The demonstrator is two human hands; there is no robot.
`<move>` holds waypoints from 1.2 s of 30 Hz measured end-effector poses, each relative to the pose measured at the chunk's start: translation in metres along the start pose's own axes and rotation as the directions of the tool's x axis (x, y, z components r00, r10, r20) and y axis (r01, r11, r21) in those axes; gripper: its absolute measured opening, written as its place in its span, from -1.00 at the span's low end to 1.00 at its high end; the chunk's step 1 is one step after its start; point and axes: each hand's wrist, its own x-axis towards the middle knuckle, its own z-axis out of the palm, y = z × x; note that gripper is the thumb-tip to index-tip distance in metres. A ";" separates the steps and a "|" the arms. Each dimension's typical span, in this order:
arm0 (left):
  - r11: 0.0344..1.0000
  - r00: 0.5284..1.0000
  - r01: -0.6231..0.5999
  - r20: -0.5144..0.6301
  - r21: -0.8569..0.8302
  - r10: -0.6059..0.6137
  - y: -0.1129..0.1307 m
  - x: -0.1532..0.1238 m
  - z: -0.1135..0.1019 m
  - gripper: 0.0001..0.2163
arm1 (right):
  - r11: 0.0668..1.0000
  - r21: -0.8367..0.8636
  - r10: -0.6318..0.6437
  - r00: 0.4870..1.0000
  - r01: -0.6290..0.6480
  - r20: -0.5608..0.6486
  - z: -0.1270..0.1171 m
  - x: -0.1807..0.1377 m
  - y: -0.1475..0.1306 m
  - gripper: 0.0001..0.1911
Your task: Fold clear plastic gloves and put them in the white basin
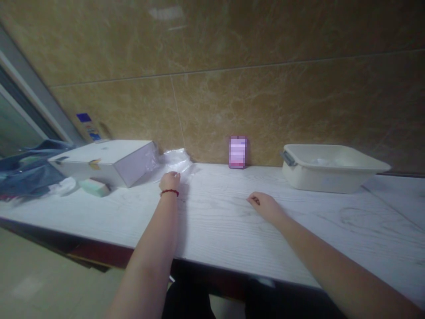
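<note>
My left hand (170,181), with a red cord bracelet at its wrist, is closed over the white wood-grain table (215,230). Just beyond its fingers lies crumpled clear plastic wrapping (175,160); whether they grip it is hidden. To the right, my right hand (264,205) rests low over the tabletop with its fingers curled and the tips pinched together. Anything between those fingertips is too small to make out. A phone-like device (238,153) with a blurred pink screen leans upright on the wall, beyond and between both hands.
A white box (102,161) stands left, with a pale green and white block (94,187) before it. Dark blue cloth (29,170) lies at the far left. A cream plastic basin (322,179) with grey handle stands right. Brown marbled tiles (212,106) form the back wall.
</note>
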 end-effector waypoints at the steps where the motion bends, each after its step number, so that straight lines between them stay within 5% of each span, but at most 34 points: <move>1: 1.000 1.000 0.005 0.011 -0.006 -0.005 -0.001 0.001 0.001 -0.68 | 1.000 0.002 0.006 1.000 -0.006 0.003 -0.001 0.000 0.000 -0.78; 21: 0.998 0.998 0.057 0.019 0.033 -0.057 -0.005 0.002 0.007 -0.74 | 1.000 0.019 0.006 1.000 -0.006 0.008 -0.002 0.000 0.000 -0.77; 28: 0.996 0.982 0.034 -0.183 -0.081 -0.049 -0.002 0.003 0.002 -0.67 | 0.999 0.041 0.008 1.000 -0.009 0.007 -0.003 -0.001 -0.001 -0.78; 36: 0.875 0.933 -0.203 -0.358 -0.439 0.037 0.023 -0.012 -0.012 -0.70 | 0.996 0.083 0.017 0.999 -0.013 -0.048 -0.001 -0.001 -0.001 -0.79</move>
